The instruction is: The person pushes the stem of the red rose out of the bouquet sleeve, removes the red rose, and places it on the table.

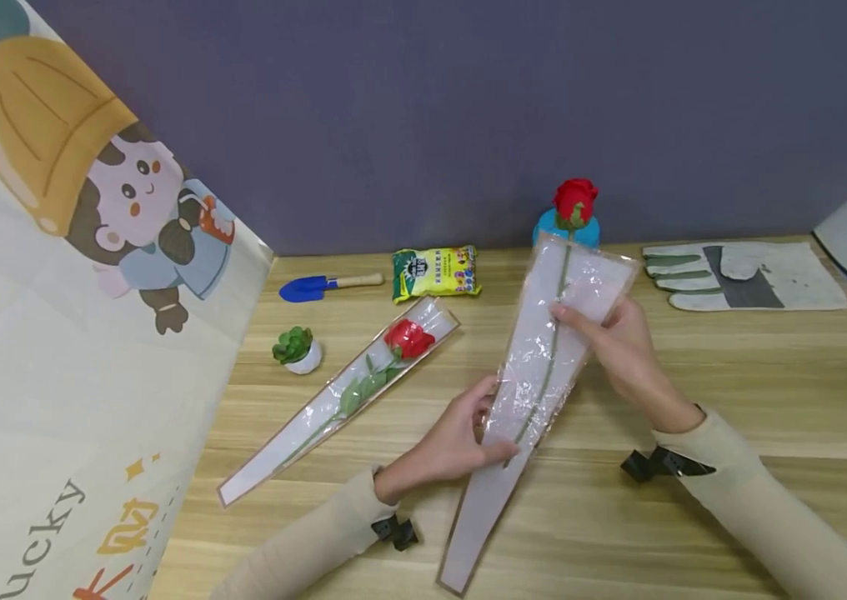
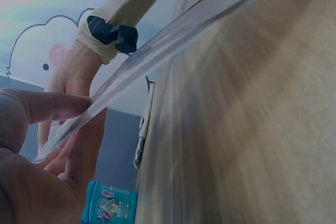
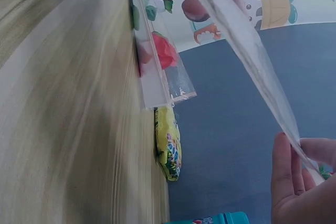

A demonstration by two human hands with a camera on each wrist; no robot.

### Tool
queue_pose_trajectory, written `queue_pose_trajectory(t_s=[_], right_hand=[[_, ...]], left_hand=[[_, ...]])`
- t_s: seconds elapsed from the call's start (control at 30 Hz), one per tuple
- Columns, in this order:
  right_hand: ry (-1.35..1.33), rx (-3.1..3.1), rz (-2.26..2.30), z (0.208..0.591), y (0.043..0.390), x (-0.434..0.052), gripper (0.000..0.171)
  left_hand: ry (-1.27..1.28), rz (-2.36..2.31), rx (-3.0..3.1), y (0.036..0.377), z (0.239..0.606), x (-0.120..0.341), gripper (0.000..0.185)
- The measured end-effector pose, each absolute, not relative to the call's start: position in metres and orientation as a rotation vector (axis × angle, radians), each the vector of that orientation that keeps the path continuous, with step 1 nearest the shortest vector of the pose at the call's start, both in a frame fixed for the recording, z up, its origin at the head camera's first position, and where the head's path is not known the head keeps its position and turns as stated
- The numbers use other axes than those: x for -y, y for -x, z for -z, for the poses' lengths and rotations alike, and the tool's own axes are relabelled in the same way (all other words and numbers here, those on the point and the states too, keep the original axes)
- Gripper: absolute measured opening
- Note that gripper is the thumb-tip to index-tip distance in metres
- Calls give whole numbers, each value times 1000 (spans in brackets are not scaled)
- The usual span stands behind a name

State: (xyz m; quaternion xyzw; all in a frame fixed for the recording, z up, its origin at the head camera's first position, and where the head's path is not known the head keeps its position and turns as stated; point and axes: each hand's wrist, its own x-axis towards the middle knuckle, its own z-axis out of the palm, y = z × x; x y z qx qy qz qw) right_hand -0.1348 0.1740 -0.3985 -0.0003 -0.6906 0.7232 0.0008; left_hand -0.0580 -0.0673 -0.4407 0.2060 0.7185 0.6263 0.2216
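My left hand [image 1: 448, 439] pinches the narrow lower half of a tapered clear flower sleeve [image 1: 483, 508], thumb on its face. Higher up, my right hand [image 1: 624, 354] grips the sleeve's right edge near its wide top, with the thumb lying over the stem. A red artificial rose [image 1: 576, 202] has its bloom above the sleeve's top edge, its thin green stem running down the sleeve. Seen edge-on in the left wrist view, the sleeve [image 2: 157, 51] is raised above the table. On the table to the left lies a second red rose [image 1: 410, 338], wholly inside its own sleeve [image 1: 251, 485].
Along the back are a blue trowel [image 1: 305, 288], a yellow-green packet [image 1: 435, 273], a teal tub [image 1: 546, 223] partly behind the rose, and a grey-white glove [image 1: 799, 275]. A small potted succulent [image 1: 296, 346] stands at left. Dark wall panel [image 1: 393, 125] rises behind the wooden table [image 1: 791, 392].
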Motion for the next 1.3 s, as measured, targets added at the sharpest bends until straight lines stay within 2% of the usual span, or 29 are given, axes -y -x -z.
queue_pose_trajectory(t_s=[0.47, 0.77, 1.3], right_hand=[[-83, 2125, -2310, 398, 133, -174, 31], [-74, 2161, -2263, 402, 129, -168, 21], [-173, 2160, -2266, 414, 121, -164, 25]], left_hand=[[-578, -1752, -1997, 58, 441, 65, 83], [-565, -1753, -2030, 55, 441, 65, 76], [-565, -1734, -2087, 54, 442, 64, 68]])
